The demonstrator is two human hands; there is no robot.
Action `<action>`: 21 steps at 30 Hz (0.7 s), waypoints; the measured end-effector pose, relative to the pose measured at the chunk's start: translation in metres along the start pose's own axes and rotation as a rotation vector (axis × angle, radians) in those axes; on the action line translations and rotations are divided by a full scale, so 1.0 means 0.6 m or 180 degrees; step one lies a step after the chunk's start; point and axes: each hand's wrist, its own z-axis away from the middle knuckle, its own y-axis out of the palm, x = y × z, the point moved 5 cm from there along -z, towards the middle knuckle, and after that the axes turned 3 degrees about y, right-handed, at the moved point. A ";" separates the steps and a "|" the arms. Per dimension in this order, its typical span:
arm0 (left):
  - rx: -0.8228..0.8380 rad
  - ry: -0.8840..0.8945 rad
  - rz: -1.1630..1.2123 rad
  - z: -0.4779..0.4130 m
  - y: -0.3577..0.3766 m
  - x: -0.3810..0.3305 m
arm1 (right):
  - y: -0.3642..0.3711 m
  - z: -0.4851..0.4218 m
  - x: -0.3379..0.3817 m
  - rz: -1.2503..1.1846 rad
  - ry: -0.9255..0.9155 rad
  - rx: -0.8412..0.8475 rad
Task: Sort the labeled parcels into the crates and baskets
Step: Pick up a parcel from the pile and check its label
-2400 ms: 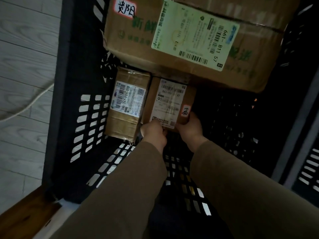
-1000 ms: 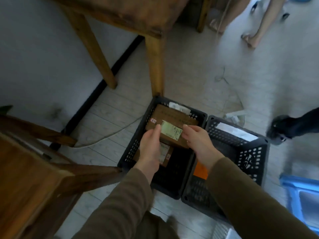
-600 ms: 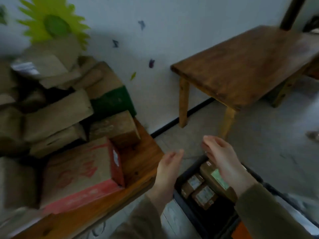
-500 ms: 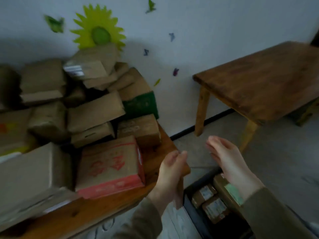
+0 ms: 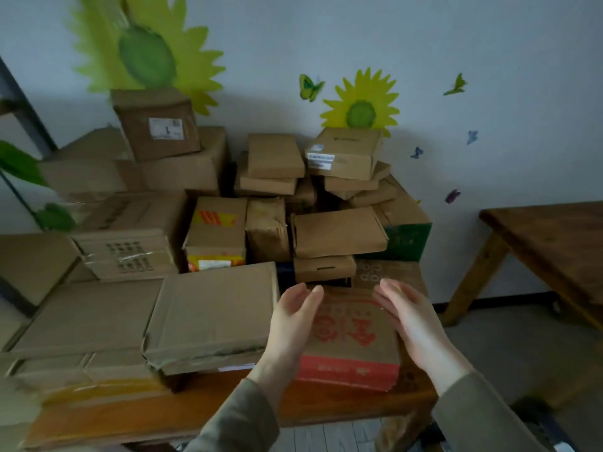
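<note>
Now the person has turned away from the black crate on the floor, where both hands were settling a small labelled box a moment ago. The crate is out of sight and the hands have come up empty. That suggests one parcel is sorted and the next pick is starting.

The left hand [image 5: 293, 324] and right hand [image 5: 414, 324] hang over the front right corner of the desk [image 5: 326, 406], palms facing each other. Each grip is wide, with the fingers straight and loose and nothing held. Between them lies a red-printed box [image 5: 352, 340], flat on the desk near its front edge. The left hand overlaps the box's left side. From this angle I cannot say for sure whether either palm is touching the cardboard yet.

Behind and to the left is the heap of unsorted parcels [image 5: 339, 231], stacked against the wall. A flat carton [image 5: 212, 314] lies just beside the red-printed box. No shipping label shows on the top of the red-printed box, so it will probably need turning over before the person can pick a crate. The heap behind is loosely stacked, so it would be safer to lift the box straight up than to drag it.
</note>
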 end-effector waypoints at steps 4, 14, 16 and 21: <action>-0.0268 0.0101 -0.0031 -0.029 -0.070 -0.014 | 0.069 -0.010 -0.001 0.0114 -0.0040 0.0157; -0.0211 -0.0008 -0.0088 -0.098 -0.075 -0.027 | 0.082 -0.064 0.014 0.0181 -0.0034 -0.0066; -0.0186 -0.0089 -0.0149 -0.116 -0.063 -0.028 | 0.066 -0.082 0.019 0.0187 -0.0026 -0.0208; -0.0174 -0.0415 -0.0185 -0.186 -0.033 -0.029 | 0.015 -0.146 0.046 0.0272 0.0076 -0.0525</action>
